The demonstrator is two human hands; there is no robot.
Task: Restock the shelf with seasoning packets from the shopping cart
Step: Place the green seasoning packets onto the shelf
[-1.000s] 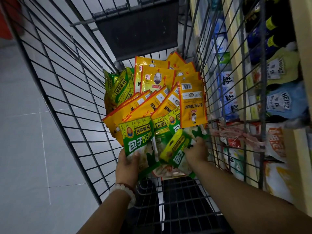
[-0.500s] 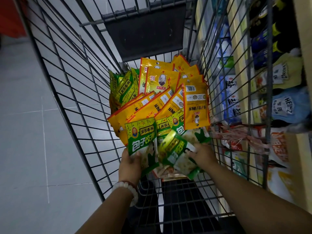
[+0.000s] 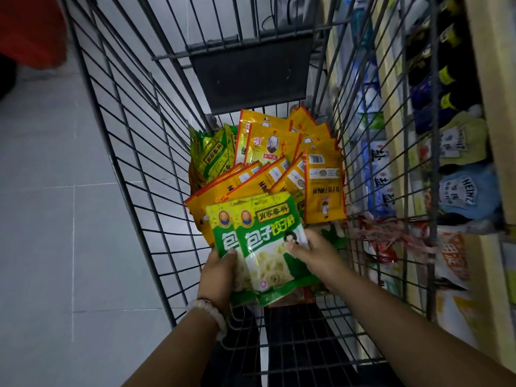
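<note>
Two green seasoning packets (image 3: 268,244) overlap, face up, above the near end of the wire shopping cart (image 3: 131,152). My left hand (image 3: 219,277) grips their lower left edge with the thumb on top. My right hand (image 3: 315,254) holds the right edge of the front packet, thumb pressed on its face. Behind them, several yellow-orange packets (image 3: 268,152) and more green ones (image 3: 215,157) lie piled in the cart's far end. The shelf (image 3: 488,135) stands to the right of the cart.
The shelf holds blue salt bags (image 3: 379,177), a Heinz pouch (image 3: 466,191), dark bottles (image 3: 444,79) and red-and-white packets (image 3: 452,263). Grey tiled floor (image 3: 55,219) lies left of the cart. A red object (image 3: 30,29) sits at the top left.
My right hand has brought its green packet over and laid it against the one in my left hand. Both packets now sit together, lifted closer to me.
</note>
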